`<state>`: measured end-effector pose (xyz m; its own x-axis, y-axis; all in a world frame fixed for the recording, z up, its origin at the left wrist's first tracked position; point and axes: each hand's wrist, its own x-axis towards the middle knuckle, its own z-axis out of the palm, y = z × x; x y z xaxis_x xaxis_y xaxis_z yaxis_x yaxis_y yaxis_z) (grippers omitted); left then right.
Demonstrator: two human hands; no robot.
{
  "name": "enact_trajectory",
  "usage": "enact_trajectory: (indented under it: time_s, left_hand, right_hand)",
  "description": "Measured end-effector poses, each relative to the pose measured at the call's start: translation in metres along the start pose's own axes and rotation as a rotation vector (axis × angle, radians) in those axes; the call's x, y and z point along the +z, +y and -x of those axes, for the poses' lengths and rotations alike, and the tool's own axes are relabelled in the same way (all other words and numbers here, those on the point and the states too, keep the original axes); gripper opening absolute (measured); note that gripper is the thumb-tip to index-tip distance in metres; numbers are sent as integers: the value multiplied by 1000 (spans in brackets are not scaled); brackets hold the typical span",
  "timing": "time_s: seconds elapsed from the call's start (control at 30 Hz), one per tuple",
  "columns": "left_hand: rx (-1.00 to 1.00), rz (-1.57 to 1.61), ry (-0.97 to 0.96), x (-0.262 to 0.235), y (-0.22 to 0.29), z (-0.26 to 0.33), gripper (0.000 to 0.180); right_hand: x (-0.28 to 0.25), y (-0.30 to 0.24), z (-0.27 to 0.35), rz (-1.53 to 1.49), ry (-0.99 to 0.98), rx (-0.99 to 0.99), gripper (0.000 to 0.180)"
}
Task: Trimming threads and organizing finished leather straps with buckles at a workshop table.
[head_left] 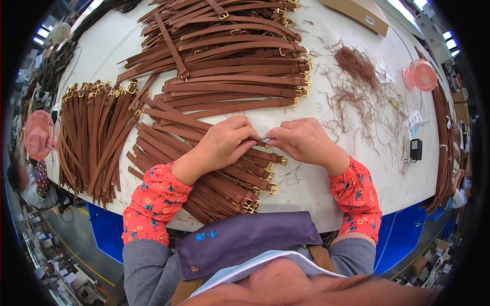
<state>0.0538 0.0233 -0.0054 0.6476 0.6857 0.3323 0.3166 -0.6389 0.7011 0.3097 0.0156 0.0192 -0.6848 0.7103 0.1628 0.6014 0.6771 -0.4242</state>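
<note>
Over a fan of brown belts with gold buckles, my two hands meet close together. My left hand is closed in a pinch at the buckle end of one belt; its fingers partly hide the strap. Fingertips of my right hand are pressed together on a small, pointed metal tool, which reaches toward the left fingertips. Its full shape is hidden by the fingers. A gold buckle shows just below the tool. Both forearms wear red flowered sleeve covers.
A big stack of belts lies beyond my hands, and another bundle at left. Loose brown threads litter the white table at right, near a black adapter. Pink fans stand at both sides. Other people sit at the edges.
</note>
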Motion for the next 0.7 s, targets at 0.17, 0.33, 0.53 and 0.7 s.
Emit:
enact_trajectory:
  time_s: [0.17, 0.33, 0.53, 0.7]
  left_hand:
    - [22, -32, -33, -1, 3, 0, 8]
    - [23, -100, -76, 2, 6, -2, 11]
    - [-58, -14, -103, -3, 11, -2, 13]
    - [-7, -98, -63, 3, 7, 1, 13]
  right_hand:
    - [3, 0, 4, 16, 27, -26, 13]
    - [7, 1, 5, 36, 23, -24, 12]
    - [11, 4, 7, 28, 65, -23, 13]
    - [11, 2, 5, 18, 70, -30, 12]
